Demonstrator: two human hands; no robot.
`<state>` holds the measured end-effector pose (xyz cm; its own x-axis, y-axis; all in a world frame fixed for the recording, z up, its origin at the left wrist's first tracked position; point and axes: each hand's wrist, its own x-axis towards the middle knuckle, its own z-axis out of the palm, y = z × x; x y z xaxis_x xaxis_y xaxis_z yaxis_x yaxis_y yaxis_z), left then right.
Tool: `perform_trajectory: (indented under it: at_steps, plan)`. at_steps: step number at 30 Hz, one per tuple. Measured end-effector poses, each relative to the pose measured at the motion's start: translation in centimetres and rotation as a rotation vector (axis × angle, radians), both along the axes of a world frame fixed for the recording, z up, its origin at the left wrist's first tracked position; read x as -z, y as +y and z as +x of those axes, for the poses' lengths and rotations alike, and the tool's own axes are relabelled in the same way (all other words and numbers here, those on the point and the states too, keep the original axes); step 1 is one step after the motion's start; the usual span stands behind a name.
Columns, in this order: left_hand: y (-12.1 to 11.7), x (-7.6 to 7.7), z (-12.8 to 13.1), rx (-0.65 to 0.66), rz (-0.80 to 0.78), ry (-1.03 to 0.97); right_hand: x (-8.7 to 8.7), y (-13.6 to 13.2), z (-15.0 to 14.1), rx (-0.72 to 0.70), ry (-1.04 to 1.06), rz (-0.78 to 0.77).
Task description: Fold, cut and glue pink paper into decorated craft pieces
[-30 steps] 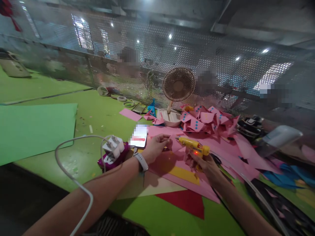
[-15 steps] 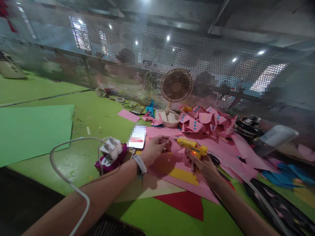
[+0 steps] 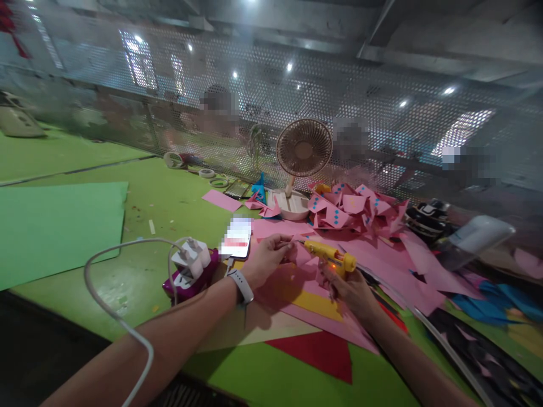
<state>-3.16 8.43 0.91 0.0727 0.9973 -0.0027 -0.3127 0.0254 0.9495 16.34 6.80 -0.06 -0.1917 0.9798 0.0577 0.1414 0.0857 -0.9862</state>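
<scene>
My right hand is wrapped round the grip of a yellow glue gun, its small light glowing orange. The gun's nozzle points left toward my left hand, which pinches a piece of pink paper near the tip. Whether the nozzle touches the paper I cannot tell. Below both hands lie pink sheets and a yellow paper strip. A lit phone rests just beyond my left wrist, which wears a white watch band.
A small fan stands behind the hands, beside a heap of folded pink paper pieces. A purple power strip with white chargers and a looping cable is at left. Red paper lies at the front; a mesh screen stands behind.
The glue gun and my right hand have shifted very slightly, the gun's rear dipping a little. My left hand stays nearly still with the pink paper.
</scene>
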Motion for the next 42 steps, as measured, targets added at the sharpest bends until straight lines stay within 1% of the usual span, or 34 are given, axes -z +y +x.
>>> perform_trajectory:
  at_steps: [6,9,14,19,24,29,33,36,42]
  plan:
    - [0.23,0.31,-0.01,0.023,0.007,-0.032,-0.43,-0.28,-0.10,0.025,-0.005,-0.009]
    - [0.25,0.36,-0.02,0.008,0.008,-0.027,-0.58,-0.42,-0.16,0.012,-0.008,-0.021]
    - [0.25,0.46,-0.03,0.015,0.034,-0.033,-0.32,-0.49,-0.09,0.018,-0.030,-0.005]
    - [0.30,0.52,-0.07,0.019,0.040,-0.015,-0.05,-0.38,-0.09,0.029,-0.018,-0.038]
    - [0.13,0.27,-0.08,0.033,0.064,-0.008,-0.31,-0.41,-0.32,0.035,0.009,0.003]
    - [0.11,0.18,-0.04,0.032,0.059,-0.014,-0.53,-0.50,-0.31,0.049,-0.017,0.015]
    - [0.15,0.23,-0.02,0.027,0.043,-0.008,0.02,-0.13,-0.14,0.045,-0.002,0.030]
    - [0.13,0.24,-0.02,0.049,0.061,-0.032,0.34,0.12,-0.07,0.062,0.015,0.014]
    - [0.04,0.24,-0.03,0.047,0.052,-0.032,-0.03,-0.26,-0.09,0.019,0.015,0.017]
